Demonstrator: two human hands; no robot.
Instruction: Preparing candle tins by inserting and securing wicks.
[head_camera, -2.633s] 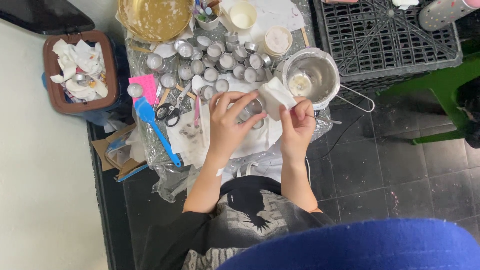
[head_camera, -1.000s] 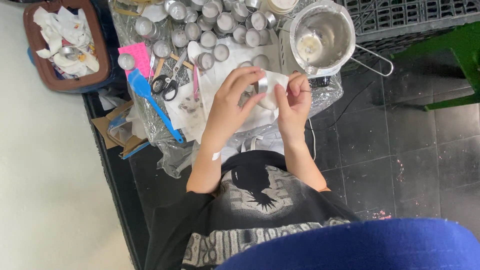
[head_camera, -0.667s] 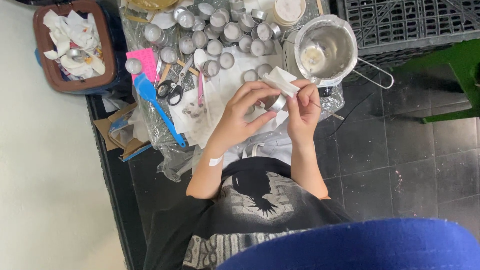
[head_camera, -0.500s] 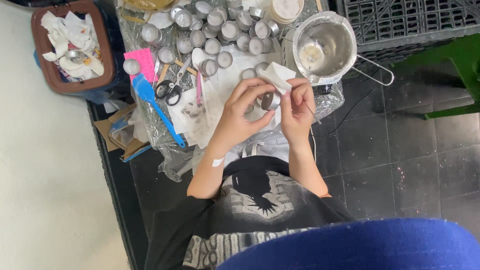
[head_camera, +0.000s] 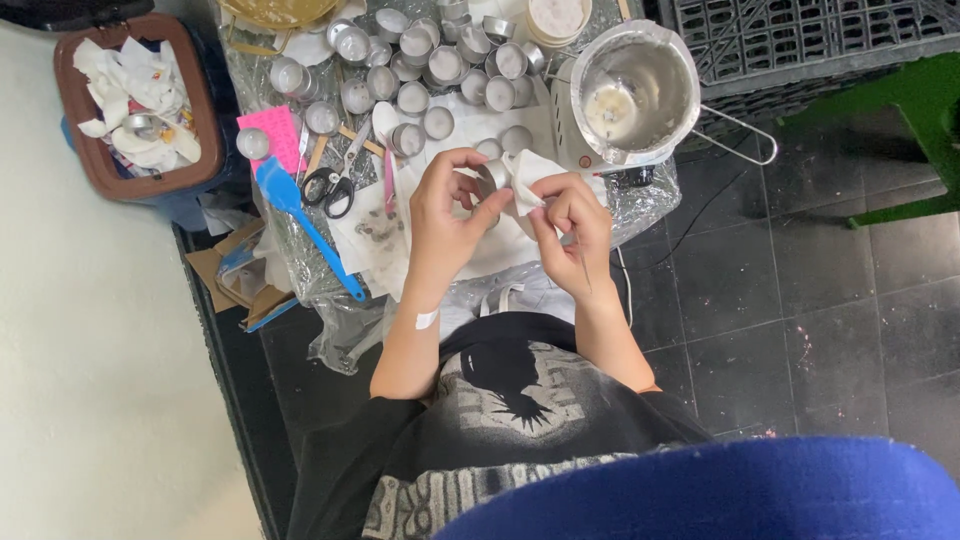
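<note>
My left hand grips a small round metal tin just above the foil-covered table. My right hand pinches a white paper tissue that is pushed against the tin's mouth. Both hands meet in the middle of the head view, close to my chest. The inside of the tin is hidden by the tissue and my fingers.
Several small metal tins crowd the table's far side. A steel pot with a long handle stands at the right. Scissors, a blue spatula and a pink card lie left. A brown bin of used tissues is far left; a dark crate far right.
The view has shifted slightly. My hands stay together on the tin and tissue, and the tissue has been turned and tucked further against the tin.
</note>
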